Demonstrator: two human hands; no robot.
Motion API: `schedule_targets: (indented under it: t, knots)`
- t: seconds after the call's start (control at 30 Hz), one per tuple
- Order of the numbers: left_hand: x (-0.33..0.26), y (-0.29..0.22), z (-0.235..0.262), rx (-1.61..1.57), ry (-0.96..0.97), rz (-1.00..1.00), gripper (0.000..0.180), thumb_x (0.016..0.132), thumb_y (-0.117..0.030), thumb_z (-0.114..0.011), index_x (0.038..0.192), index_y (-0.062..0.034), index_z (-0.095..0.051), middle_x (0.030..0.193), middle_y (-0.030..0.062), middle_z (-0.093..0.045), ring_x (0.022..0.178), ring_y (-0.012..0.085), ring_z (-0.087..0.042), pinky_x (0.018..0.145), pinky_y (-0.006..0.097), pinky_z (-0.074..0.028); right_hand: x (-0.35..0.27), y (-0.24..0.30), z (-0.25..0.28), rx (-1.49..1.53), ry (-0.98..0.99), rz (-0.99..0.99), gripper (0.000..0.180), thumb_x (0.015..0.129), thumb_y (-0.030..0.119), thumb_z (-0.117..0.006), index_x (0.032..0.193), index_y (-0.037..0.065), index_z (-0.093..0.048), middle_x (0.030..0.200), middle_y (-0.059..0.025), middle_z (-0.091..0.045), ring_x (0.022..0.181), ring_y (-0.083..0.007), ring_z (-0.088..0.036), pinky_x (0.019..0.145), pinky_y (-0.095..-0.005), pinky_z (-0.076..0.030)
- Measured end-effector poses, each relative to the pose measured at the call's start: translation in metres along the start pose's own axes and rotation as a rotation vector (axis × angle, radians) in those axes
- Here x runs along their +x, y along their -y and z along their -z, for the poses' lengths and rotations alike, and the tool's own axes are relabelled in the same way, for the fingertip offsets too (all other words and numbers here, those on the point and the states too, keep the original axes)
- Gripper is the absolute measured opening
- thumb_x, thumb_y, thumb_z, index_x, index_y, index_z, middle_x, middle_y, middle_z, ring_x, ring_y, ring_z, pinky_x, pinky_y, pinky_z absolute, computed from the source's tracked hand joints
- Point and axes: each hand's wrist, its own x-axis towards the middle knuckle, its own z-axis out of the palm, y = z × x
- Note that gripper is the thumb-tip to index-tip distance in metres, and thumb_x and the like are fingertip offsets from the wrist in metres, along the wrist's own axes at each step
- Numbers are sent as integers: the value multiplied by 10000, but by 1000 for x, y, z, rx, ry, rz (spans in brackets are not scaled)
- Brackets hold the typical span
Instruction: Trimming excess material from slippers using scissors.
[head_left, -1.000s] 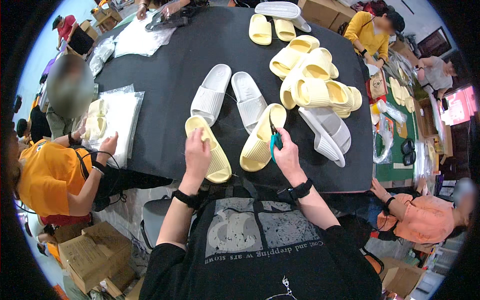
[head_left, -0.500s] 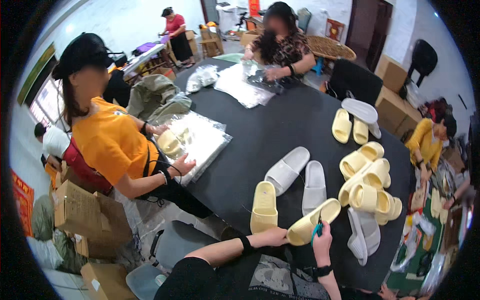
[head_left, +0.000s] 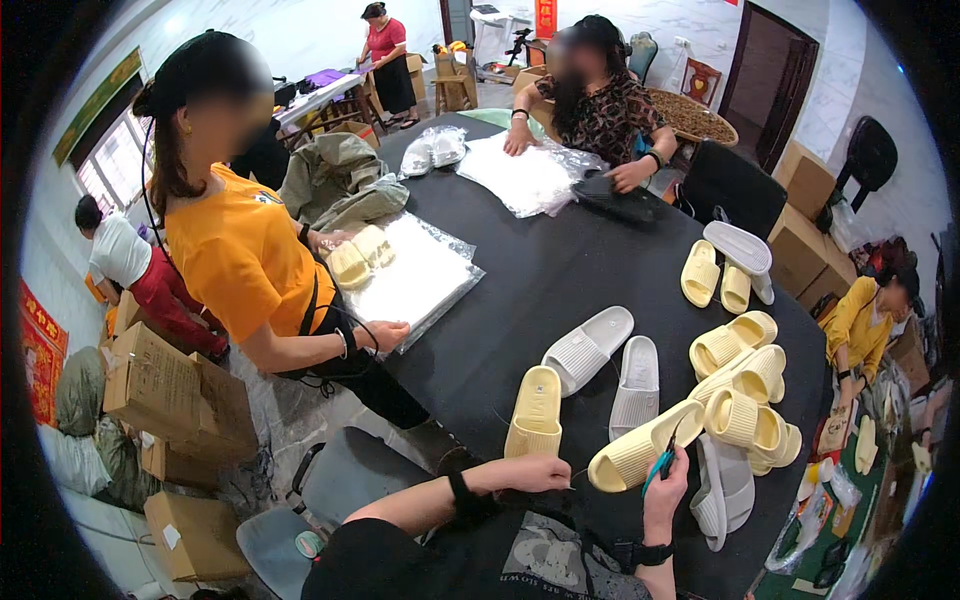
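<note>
A pair of teal-handled snips (head_left: 661, 464) is gripped in my right hand (head_left: 664, 492), the dark blades pointing up over a pale yellow slipper (head_left: 627, 458). That slipper lies tilted on the black table, toe toward me. Just left of it, my left hand (head_left: 538, 473) is closed in a pinch, a small gap from the slipper. Something thin like a thread shows at its fingertips, too fine to be sure of. Beyond my left hand stands another yellow slipper (head_left: 534, 412). Two grey slippers, one (head_left: 589, 350) farther off and one (head_left: 635, 386) nearer, lie beside it.
Several yellow slippers (head_left: 745, 385) are heaped at the right, with grey ones (head_left: 722, 490) below. More slippers (head_left: 715, 268) lie farther back. Left, a co-worker in orange (head_left: 240, 255) handles yellow slippers on plastic bags (head_left: 420, 275); another (head_left: 600, 110) sits opposite. A grey chair (head_left: 365, 480) stands lower left.
My left hand has come off the yellow slipper's toe, leftward. My right hand keeps the snips by the slipper. The co-worker in orange has lowered a hand to the bags' edge. The view has shifted.
</note>
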Motion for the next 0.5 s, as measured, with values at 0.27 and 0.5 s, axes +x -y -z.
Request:
schedule_targets:
  t: [0.27, 0.5]
  knots:
    - [-78, 5, 31, -17, -63, 132, 214, 891, -233, -547, 909, -27, -602, 726, 96, -597, 662, 181, -566, 635, 326, -455, -9, 26, -10, -211, 281, 159, 362, 770, 31, -592, 1124, 28, -518, 937, -216, -607, 864, -361, -610, 728, -379, -482]
    - [-138, 36, 26, 26, -34, 364, 235, 855, -253, -557, 885, -27, -613, 791, 139, -627, 752, 267, -606, 671, 360, -462, -5, 18, -13, -354, 389, 256, 361, 740, 44, -603, 1092, 48, -522, 885, -215, -608, 806, -383, -602, 684, -431, -481]
